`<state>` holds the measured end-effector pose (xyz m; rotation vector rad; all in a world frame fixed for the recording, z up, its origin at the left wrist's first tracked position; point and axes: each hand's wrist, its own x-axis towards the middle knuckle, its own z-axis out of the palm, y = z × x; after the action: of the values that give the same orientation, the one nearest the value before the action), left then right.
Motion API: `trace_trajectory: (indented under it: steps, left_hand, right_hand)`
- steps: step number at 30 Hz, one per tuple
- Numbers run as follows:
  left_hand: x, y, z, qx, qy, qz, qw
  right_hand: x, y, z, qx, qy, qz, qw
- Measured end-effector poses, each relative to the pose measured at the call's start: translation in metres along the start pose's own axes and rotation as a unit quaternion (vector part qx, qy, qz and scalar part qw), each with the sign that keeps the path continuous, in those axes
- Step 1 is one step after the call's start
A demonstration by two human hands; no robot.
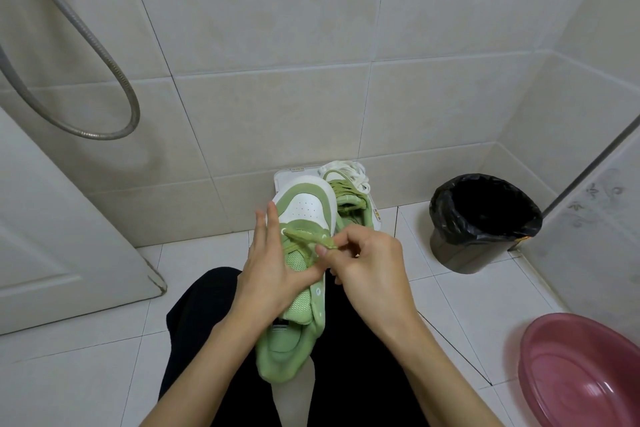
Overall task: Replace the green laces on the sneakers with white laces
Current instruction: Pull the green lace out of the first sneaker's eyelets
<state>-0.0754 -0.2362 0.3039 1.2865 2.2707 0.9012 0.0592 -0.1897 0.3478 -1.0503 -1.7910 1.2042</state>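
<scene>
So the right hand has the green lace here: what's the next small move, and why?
Probably draw the green lace out of the sneaker, away to the right. The right hand pinches it near the toe, where it seems to cross only the last eyelets; those nearer the ankle look bare. The left hand rests on the sneaker, steadying it.

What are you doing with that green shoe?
A person has a green and white sneaker lying on their lap. The left hand steadies it with straight fingers, and the right hand pinches the green lace near the toe end. The eyelets nearer the ankle are already empty. The second sneaker waits behind it by the wall, with white laces lying next to it.
</scene>
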Motion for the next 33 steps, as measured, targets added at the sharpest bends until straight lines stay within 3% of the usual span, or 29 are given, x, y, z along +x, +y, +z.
trace_trajectory:
  steps: [4,9,11,13,15,19,21,33]
  left_hand:
    - [0.000,-0.002,0.001,-0.056,0.019,-0.012,0.998]
    - [-0.005,-0.004,0.004,-0.066,0.037,-0.005,0.997]
    - [-0.007,-0.005,0.004,-0.078,0.029,-0.006,0.997]
    - [-0.007,-0.006,0.003,-0.091,0.018,-0.003,0.996]
    - [-0.008,-0.010,0.002,-0.101,0.014,0.010,0.995]
    - [-0.008,-0.013,0.000,-0.111,0.005,0.032,0.993]
    - [-0.006,-0.012,-0.001,-0.102,-0.004,0.033,0.994]
    - [-0.003,-0.004,-0.009,-0.104,-0.042,0.022,0.993]
  right_hand:
    - [0.007,0.004,-0.002,0.003,-0.040,0.005,0.999]
    - [0.021,0.001,-0.006,-0.070,-0.113,-0.014,0.991]
    - [0.030,-0.006,0.002,-0.177,-0.119,-0.044,0.976]
    - [0.036,-0.012,0.018,-0.351,-0.104,-0.089,0.926]
    - [0.041,-0.014,0.030,-0.388,-0.102,-0.129,0.907]
    - [0.045,-0.005,0.030,-0.111,-0.156,-0.053,0.980]
    - [0.044,-0.001,0.030,-0.007,-0.154,-0.019,0.988]
    - [0.020,-0.006,0.025,0.150,-0.138,-0.052,0.978]
